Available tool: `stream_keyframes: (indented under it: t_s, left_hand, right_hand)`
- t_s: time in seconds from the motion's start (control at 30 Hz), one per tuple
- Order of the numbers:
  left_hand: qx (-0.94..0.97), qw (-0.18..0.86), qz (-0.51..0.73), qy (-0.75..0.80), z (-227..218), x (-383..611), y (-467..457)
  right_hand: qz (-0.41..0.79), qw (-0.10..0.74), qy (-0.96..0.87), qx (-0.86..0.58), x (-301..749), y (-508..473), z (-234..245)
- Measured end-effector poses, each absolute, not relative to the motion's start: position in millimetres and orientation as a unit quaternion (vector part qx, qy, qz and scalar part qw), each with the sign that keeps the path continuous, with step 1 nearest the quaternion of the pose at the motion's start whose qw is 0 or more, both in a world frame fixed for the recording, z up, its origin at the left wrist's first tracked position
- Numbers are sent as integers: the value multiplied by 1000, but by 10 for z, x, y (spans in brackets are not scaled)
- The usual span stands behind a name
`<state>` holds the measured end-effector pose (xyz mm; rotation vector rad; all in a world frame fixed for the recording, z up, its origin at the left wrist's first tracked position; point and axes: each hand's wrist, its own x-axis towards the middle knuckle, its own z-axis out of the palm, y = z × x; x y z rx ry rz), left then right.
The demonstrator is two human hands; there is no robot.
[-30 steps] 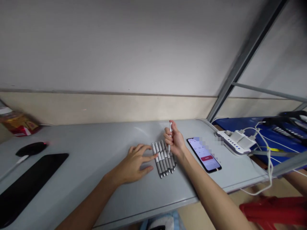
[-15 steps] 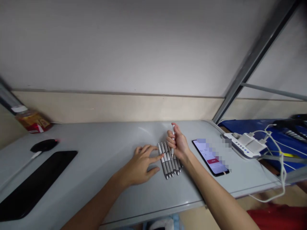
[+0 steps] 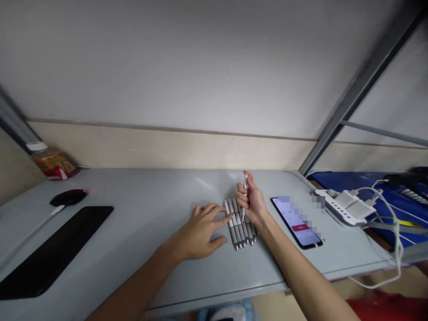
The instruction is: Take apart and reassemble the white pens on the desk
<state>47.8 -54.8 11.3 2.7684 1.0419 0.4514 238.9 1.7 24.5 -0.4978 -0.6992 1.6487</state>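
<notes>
Several white-and-grey click pens [image 3: 237,230] lie side by side in a row on the grey table, their metal tips toward me. My left hand [image 3: 204,232] rests on the table at the left end of the row, fingers spread, its index finger touching or nearly touching the leftmost pen. Above the row, my right hand [image 3: 252,199] is wrapped round one similar pen [image 3: 245,183], held upright with its tip down and the thumb at its top end. That hand and wrist hide part of the row's right side.
Right of my hands lies a lit smartphone [image 3: 296,223], then a white power strip [image 3: 344,207] with plugs and looping cables. On the left are a black mat [image 3: 56,249], a black mouse-like puck [image 3: 68,197] with a white cable, and a bottle [image 3: 55,162]. A wall [image 3: 187,147] rises behind the table.
The whole view has shifted slightly, so everything sits a little further right. My right hand still grips the upright pen, and my left hand keeps its place beside the row.
</notes>
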Motion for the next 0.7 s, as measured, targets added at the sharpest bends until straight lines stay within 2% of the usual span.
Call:
stream_keyframes:
  t_s: [0.2, 0.4, 0.7]
  left_hand:
    - [906, 83, 188, 370, 140, 430, -487]
    - [854, 24, 228, 467, 87, 179, -248]
    - [809, 20, 216, 546, -10, 5, -92]
  right_hand:
    - [728, 587, -298, -195, 2421, 24, 236]
    - [733, 583, -290, -196, 2409, 4, 270]
    - [726, 587, -300, -196, 2390, -32, 296]
